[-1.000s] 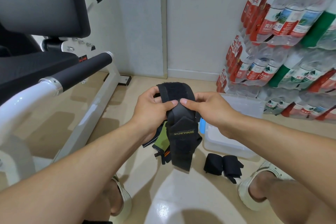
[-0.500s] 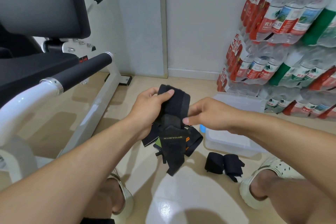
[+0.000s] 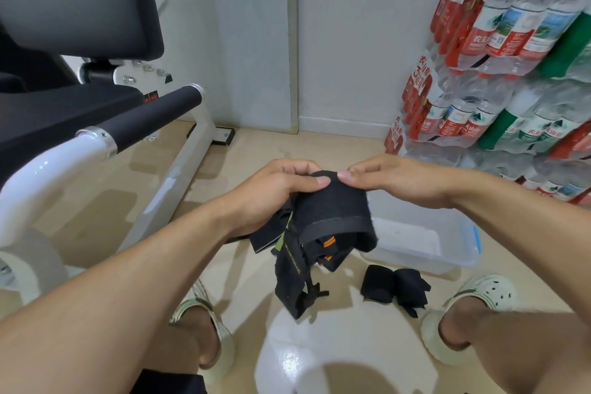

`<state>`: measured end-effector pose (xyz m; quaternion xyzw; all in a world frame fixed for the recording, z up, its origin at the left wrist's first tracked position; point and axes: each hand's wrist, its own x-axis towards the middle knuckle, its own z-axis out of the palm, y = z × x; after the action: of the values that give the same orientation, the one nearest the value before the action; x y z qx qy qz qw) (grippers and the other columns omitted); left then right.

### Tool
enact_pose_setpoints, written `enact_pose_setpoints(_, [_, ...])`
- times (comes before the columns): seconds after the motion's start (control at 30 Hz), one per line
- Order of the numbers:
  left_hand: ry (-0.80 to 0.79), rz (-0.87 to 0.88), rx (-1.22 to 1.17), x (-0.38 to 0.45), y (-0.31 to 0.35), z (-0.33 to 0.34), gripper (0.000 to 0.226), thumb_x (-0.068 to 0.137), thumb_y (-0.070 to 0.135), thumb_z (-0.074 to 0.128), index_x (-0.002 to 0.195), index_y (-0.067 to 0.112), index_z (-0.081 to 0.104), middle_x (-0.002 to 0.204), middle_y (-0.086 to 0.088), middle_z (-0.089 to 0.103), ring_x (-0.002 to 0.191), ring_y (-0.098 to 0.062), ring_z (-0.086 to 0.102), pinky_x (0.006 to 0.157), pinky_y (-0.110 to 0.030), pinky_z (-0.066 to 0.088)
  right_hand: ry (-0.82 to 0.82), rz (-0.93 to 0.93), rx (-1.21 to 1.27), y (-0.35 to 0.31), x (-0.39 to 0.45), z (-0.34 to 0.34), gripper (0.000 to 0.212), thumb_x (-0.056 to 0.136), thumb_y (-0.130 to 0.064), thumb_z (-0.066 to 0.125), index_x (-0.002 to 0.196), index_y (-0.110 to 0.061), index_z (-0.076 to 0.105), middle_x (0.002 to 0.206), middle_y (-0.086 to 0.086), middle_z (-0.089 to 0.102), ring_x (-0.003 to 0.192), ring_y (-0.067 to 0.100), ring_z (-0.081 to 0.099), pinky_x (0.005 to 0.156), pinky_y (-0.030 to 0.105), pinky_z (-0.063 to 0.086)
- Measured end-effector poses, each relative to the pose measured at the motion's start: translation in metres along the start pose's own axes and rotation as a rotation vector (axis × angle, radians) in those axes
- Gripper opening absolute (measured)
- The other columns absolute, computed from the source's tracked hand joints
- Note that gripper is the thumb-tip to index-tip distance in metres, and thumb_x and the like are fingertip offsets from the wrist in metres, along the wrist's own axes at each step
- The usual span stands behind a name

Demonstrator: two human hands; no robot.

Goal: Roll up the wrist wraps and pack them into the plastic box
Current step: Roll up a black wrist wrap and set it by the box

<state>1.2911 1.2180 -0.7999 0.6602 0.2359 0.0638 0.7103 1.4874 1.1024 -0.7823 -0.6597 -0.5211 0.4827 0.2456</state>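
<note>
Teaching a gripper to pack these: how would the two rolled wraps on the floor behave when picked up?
The rolled wrist wraps look soft, so probably squashable and light. Loose strap ends stick out, so they may unroll. Round in shape, they might roll if nudged.

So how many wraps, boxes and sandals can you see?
Held wraps: 1
Rolled wraps on floor: 2
Box: 1
Sandals: 2
Total: 6
More wraps lie behind the held one, too tangled to count.

Red Chinese "农夫山泉" labels on the stacked water bottles (image 3: 499,38), small unreadable lettering on the hanging wrist wrap (image 3: 292,261)
</note>
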Motion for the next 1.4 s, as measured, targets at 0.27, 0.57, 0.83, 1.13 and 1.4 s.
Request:
enact_pose_setpoints(0.27, [0.055, -0.053, 0.117, 0.008, -0.014, -0.002, 0.016, 0.090, 0.026, 0.067, 0.103, 0.018, 0.072, 0.112, -0.002, 0.075, 0.110, -0.019, 0.068, 0.102, -0.033, 0.045, -0.044, 0.025, 0.334, -0.008, -0.001, 0.000, 0.043, 0.086, -0.044, 0.065, 0.091, -0.003, 0.075, 0.082, 0.010, 0.071, 0.071, 0.016, 0.067, 0.066, 0.021, 0.052])
enact_pose_setpoints(0.57, [0.134, -0.002, 0.065, 0.004, -0.010, -0.005, 0.054, 0.073, 0.038, 0.085, 0.121, 0.022, 0.067, 0.120, 0.004, 0.073, 0.112, -0.014, 0.070, 0.100, -0.035, 0.052, 0.191, 0.176, 0.611, -0.003, 0.009, 0.010, 0.050, 0.086, -0.045, 0.069, 0.116, -0.004, 0.071, 0.111, 0.015, 0.076, 0.101, 0.025, 0.072, 0.090, 0.034, 0.057])
enact_pose_setpoints(0.83, [0.117, 0.141, 0.146, 0.004, -0.013, -0.006, 0.074, 0.073, 0.014, 0.090, 0.139, 0.028, 0.058, 0.132, 0.006, 0.067, 0.120, -0.011, 0.065, 0.102, -0.035, 0.053, 0.199, 0.136, 0.761, -0.006, 0.010, 0.010, 0.051, 0.089, -0.024, 0.068, 0.130, 0.005, 0.062, 0.126, 0.024, 0.069, 0.099, 0.024, 0.072, 0.085, 0.038, 0.062])
enact_pose_setpoints(1.13, [0.259, 0.223, 0.444, 0.005, -0.021, 0.002, 0.072, 0.073, 0.046, 0.079, 0.139, 0.046, 0.051, 0.127, 0.015, 0.067, 0.115, -0.009, 0.066, 0.101, -0.040, 0.054, 0.153, -0.006, 0.766, -0.007, 0.010, 0.010, 0.030, 0.101, -0.007, 0.055, 0.128, 0.001, 0.065, 0.124, 0.018, 0.072, 0.109, 0.023, 0.071, 0.093, 0.029, 0.059])
enact_pose_setpoints(1.4, [0.362, 0.313, 0.352, 0.005, -0.014, 0.007, 0.023, 0.098, 0.018, 0.065, 0.120, 0.022, 0.070, 0.102, 0.007, 0.075, 0.090, 0.000, 0.069, 0.076, -0.012, 0.049, 0.479, 0.001, 0.452, -0.007, 0.007, 0.014, 0.040, 0.081, -0.036, 0.080, 0.115, -0.017, 0.071, 0.112, 0.005, 0.075, 0.100, 0.023, 0.074, 0.083, 0.033, 0.063])
